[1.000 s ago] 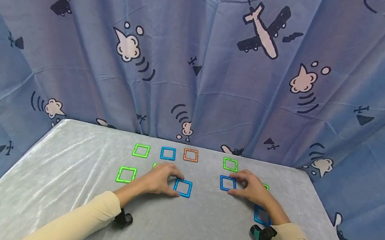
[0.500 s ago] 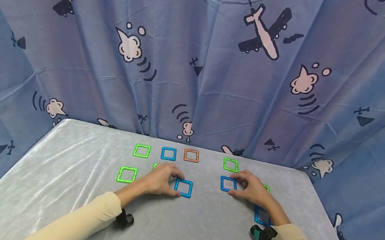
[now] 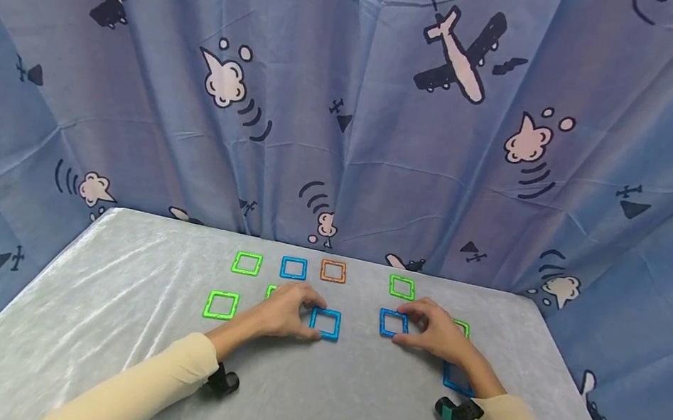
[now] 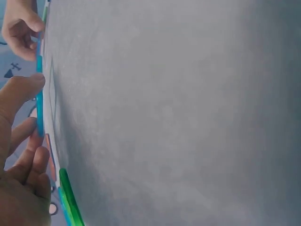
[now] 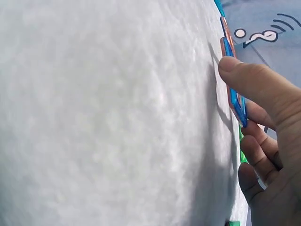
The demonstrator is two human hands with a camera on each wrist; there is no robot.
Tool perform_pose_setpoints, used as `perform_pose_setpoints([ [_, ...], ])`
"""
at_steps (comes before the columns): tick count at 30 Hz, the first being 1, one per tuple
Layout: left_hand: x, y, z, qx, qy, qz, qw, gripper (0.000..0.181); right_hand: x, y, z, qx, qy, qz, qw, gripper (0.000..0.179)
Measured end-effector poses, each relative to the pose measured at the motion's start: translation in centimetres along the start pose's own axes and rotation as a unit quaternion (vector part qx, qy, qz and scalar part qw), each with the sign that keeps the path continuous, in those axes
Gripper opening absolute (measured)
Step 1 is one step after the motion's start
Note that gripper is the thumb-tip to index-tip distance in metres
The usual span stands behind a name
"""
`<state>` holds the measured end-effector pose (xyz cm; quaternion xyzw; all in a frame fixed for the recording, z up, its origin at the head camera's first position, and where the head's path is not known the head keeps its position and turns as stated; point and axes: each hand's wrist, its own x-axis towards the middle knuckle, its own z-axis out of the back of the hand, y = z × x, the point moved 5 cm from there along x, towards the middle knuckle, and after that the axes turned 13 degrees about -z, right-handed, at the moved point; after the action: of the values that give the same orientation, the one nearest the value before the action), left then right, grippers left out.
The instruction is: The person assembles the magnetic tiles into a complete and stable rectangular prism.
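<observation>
My left hand (image 3: 285, 312) pinches a light blue square magnetic tile frame (image 3: 337, 327) at its left side, thumb at the near edge. Facing it, my right hand (image 3: 438, 330) pinches a darker blue square tile frame (image 3: 382, 323) by its right side. A gap separates the two tiles in the head view. The right wrist view has the blue tile (image 5: 233, 96) between thumb and fingers, its shadow apart from it on the cloth. Edge-on in the left wrist view, the light blue tile (image 4: 39, 106) also hangs over its shadow.
At the back lie a green tile (image 3: 235, 262), a blue tile (image 3: 283, 267), an orange tile (image 3: 323, 270) and another green tile (image 3: 392, 286). One green tile (image 3: 208, 304) is left of my left hand. A blue tile (image 3: 447, 376) lies partly under my right wrist. A patterned curtain (image 3: 373, 136) hangs behind the table.
My left hand has shifted a little right and away from me with its tile. The right hand's tile has moved slightly left, so the gap between the two has narrowed.
</observation>
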<state>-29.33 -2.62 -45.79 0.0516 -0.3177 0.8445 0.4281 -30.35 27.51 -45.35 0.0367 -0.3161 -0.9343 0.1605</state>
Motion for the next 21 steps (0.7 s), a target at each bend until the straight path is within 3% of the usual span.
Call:
perform_pose_setpoints([
  [7,0.5,-0.1,-0.1,-0.006,-0.004,0.01,0.9999,0.047,-0.1,0.9,-0.5,0.009,0.015,0.005,0.9998,0.051],
  [21,0.5,0.1,-0.2,-0.013,-0.007,0.018,0.9997,0.047,-0.1,3.2,-2.3,0.016,0.003,0.042,0.999,0.052],
])
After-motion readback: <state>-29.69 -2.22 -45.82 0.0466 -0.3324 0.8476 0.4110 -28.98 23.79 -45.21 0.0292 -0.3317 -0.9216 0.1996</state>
